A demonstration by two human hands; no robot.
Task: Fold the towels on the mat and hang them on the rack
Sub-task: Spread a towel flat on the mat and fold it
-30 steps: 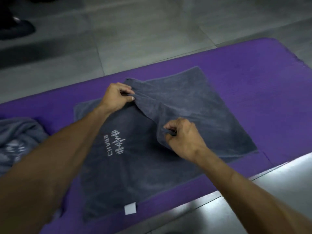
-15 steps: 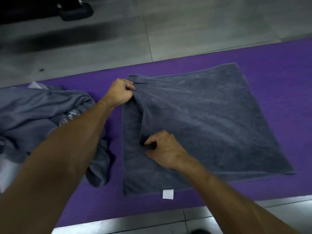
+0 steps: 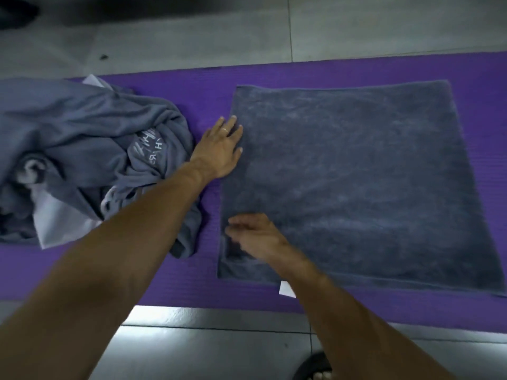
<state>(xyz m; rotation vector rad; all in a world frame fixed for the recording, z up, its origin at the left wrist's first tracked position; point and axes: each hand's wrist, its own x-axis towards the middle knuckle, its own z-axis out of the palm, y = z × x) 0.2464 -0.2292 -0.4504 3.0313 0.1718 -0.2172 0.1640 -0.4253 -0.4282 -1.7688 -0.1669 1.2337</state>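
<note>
Purple foam, a long mat (image 3: 329,69) on a grey tiled floor (image 3: 164,42), fills the head view, the only one given. On its right part lies a grey towel (image 3: 356,182), spread flat and roughly square; its thick left edge suggests it is already doubled over once, though the layers cannot be counted. A small white label (image 3: 285,289) pokes out from under its near edge.

The left hand (image 3: 219,149) rests flat at the towel's left edge toward the far corner, fingers straight and together, partly on cloth and partly on mat. It grips nothing; its likely job is to pin the layers and square the edge so it stays aligned. The right hand (image 3: 255,237) is near the towel's near-left corner, fingers extended toward the edge; it is blurred, so whether it presses down or hovers just above the cloth cannot be told, but it appears to hold nothing. Together the two hands bracket the same edge, which reads as smoothing a fold just laid.

To the left on the mat, well apart from the flat towel, sits a rumpled heap of grey towels (image 3: 82,149) with pale printed lettering and a white patch showing, probably waiting their turn. At the bottom edge a sandalled foot (image 3: 315,371) stands on the tiles. No rack is visible, so hanging is still to come.
</note>
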